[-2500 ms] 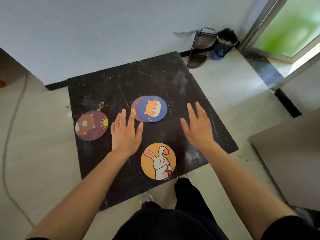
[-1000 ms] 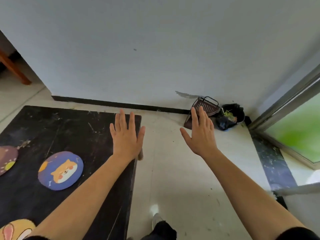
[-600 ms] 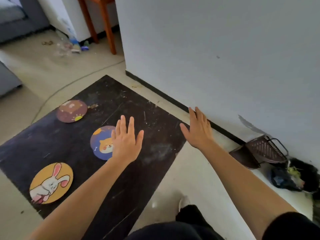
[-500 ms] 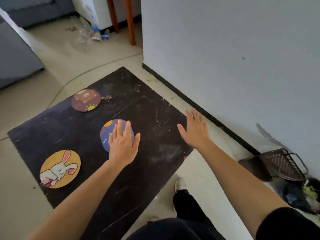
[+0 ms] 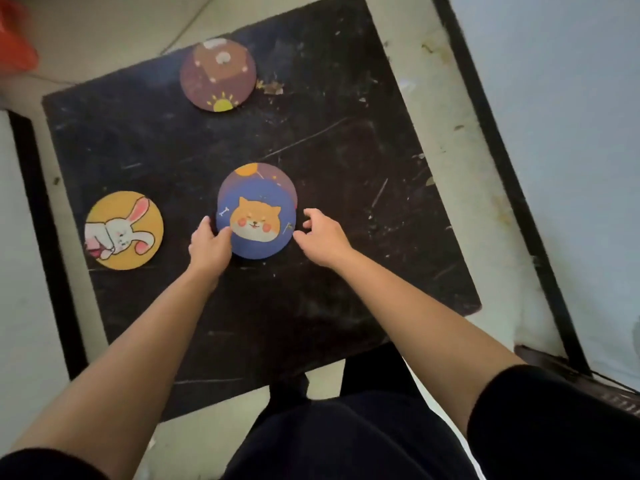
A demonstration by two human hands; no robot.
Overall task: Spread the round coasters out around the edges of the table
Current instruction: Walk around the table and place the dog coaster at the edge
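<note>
Both hands are reaching for the blue dog coaster stacked mid-table: left hand touching its edge, right hand open beside it. Next it needs sliding off towards an edge.

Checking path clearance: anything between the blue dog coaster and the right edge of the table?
Nothing visible. The blue dog coaster lies on a purple coaster mid-table, left hand on its left rim, right hand at its right rim. The black table is bare from there to its right edge.
</note>
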